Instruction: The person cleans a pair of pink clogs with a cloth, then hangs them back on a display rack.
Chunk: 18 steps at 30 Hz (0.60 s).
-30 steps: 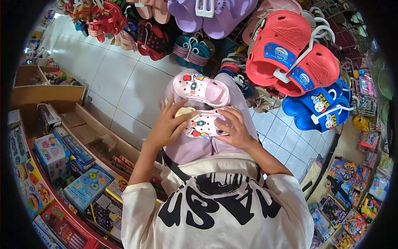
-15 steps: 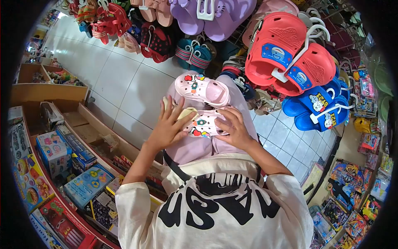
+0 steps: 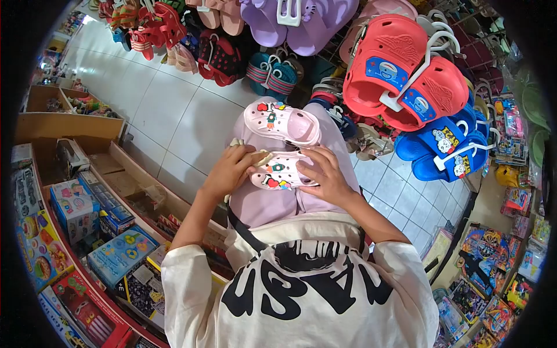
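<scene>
"So, what lies on the lap (image 3: 264, 206)?"

"Two pink clogs: the far clog (image 3: 280, 123), and the near clog (image 3: 283, 167) between the hands."

"And those hands?"

"The right hand (image 3: 328, 177) grips the near clog's heel end; the left hand (image 3: 230, 167) clutches a pale yellow cloth (image 3: 263, 158) at its toe."

"Anything smaller?"

"A rocket charm (image 3: 274, 166) on the near clog."

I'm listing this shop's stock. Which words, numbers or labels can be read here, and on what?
"BT21": blue slides
"I", beside a heart: pink clogs
"3+", upside down: dark box
Large black letters, apparently including "USA": cream shirt
Too small or blurred to read: labels on the red clogs, other boxes, packets at right
</scene>
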{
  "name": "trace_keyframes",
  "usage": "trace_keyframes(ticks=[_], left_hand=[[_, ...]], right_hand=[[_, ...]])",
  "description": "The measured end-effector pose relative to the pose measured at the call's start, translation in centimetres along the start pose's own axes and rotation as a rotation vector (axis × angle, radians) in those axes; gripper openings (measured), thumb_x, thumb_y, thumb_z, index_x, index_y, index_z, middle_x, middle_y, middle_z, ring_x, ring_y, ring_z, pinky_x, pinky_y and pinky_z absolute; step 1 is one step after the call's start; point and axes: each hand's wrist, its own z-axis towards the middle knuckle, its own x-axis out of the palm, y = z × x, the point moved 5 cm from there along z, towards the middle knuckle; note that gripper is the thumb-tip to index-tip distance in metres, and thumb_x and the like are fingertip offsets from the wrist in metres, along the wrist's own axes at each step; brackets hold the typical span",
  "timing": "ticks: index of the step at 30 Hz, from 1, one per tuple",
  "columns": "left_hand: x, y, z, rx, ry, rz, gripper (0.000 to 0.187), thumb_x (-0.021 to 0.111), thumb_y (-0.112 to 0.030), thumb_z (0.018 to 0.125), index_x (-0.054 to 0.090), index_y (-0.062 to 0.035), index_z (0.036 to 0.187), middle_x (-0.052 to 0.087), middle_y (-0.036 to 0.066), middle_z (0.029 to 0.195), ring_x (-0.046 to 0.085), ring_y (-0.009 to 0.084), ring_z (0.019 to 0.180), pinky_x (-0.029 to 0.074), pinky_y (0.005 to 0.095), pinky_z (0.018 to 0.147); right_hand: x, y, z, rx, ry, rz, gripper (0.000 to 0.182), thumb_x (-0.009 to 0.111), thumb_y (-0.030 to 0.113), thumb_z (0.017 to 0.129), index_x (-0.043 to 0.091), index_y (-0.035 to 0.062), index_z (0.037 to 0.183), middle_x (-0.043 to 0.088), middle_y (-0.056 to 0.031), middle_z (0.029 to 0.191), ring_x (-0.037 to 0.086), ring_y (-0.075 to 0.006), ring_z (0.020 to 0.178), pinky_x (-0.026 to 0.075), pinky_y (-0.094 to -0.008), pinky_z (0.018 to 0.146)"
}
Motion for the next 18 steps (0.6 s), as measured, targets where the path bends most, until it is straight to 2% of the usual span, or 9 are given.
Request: trace_keyframes(ticks=[4,7,10,13,14,17,18], left_hand=[[-2.1,0.9,-0.3,0.005,-0.026,0.1,0.03,0.056,-0.023,0.089,0.063,-0.0092,0.115,0.056,0.013,0.106,0.053,0.0317,0.098,0.041,0.0411,0.088],[-3.7,1.0,-0.8,-0.076,-0.202,0.145,0.028,0.06,-0.021,0.085,0.065,-0.017,0.113,0.056,0.007,0.11,0.053,0.0282,0.097,0.042,0.0386,0.086],[-3.3,-1.4,0.0,-0.095,-0.191,0.096,0.034,0.063,-0.019,0.083,0.064,-0.0226,0.116,0.056,0.007,0.109,0.053,0.0273,0.098,0.041,0.0379,0.088],[-1.5,-3.2,0.9,-0.01,-0.062,0.136,0.038,0.065,-0.02,0.08,0.064,-0.0266,0.118,0.056,0.006,0.108,0.052,0.027,0.099,0.04,0.0379,0.09],[-1.5,-2.8,0.7,-0.05,-0.016,0.12,0.039,0.065,-0.022,0.08,0.063,-0.0257,0.118,0.056,0.006,0.107,0.052,0.0269,0.1,0.04,0.0385,0.09],[-1.6,-2.3,-0.4,-0.005,-0.013,0.067,0.035,0.065,-0.023,0.08,0.064,-0.0243,0.115,0.055,0.007,0.106,0.052,0.027,0.1,0.04,0.0387,0.089],[-1.7,-2.1,-0.8,0.023,-0.027,0.064,0.033,0.065,-0.024,0.08,0.064,-0.0231,0.113,0.055,0.007,0.105,0.052,0.0269,0.1,0.04,0.0388,0.089]], right_hand=[[-0.2,-0.1,-0.4,-0.018,-0.055,-0.017,0.068,0.081,0.025,0.061,0.056,0.021,0.124,0.046,-0.0114,0.133,0.042,-0.0315,0.123,0.032,-0.0504,0.106],[-0.2,0.5,-0.8,-0.046,-0.102,-0.055,0.059,0.079,0.023,0.065,0.057,0.0235,0.12,0.047,-0.0098,0.132,0.043,-0.03,0.122,0.033,-0.0499,0.106],[0.1,0.9,-1.3,-0.097,-0.136,-0.143,0.046,0.072,0.02,0.072,0.059,0.0269,0.116,0.049,-0.0081,0.131,0.044,-0.0279,0.12,0.034,-0.0497,0.105],[0.5,0.9,-1.7,-0.125,-0.144,-0.181,0.038,0.066,0.018,0.078,0.059,0.0291,0.114,0.05,-0.0073,0.13,0.044,-0.0263,0.119,0.034,-0.0502,0.105],[0.5,0.8,-1.9,-0.126,-0.143,-0.184,0.036,0.064,0.018,0.08,0.059,0.0297,0.113,0.05,-0.0072,0.129,0.044,-0.0258,0.118,0.034,-0.0504,0.105],[0.6,1.2,-1.9,-0.161,-0.111,-0.19,0.035,0.064,0.019,0.08,0.06,0.0297,0.112,0.05,-0.007,0.129,0.044,-0.0254,0.117,0.034,-0.0501,0.105],[0.6,1.3,-1.9,-0.171,-0.115,-0.192,0.035,0.068,0.019,0.077,0.059,0.0278,0.11,0.052,-0.0074,0.127,0.045,-0.026,0.115,0.035,-0.0499,0.104]])
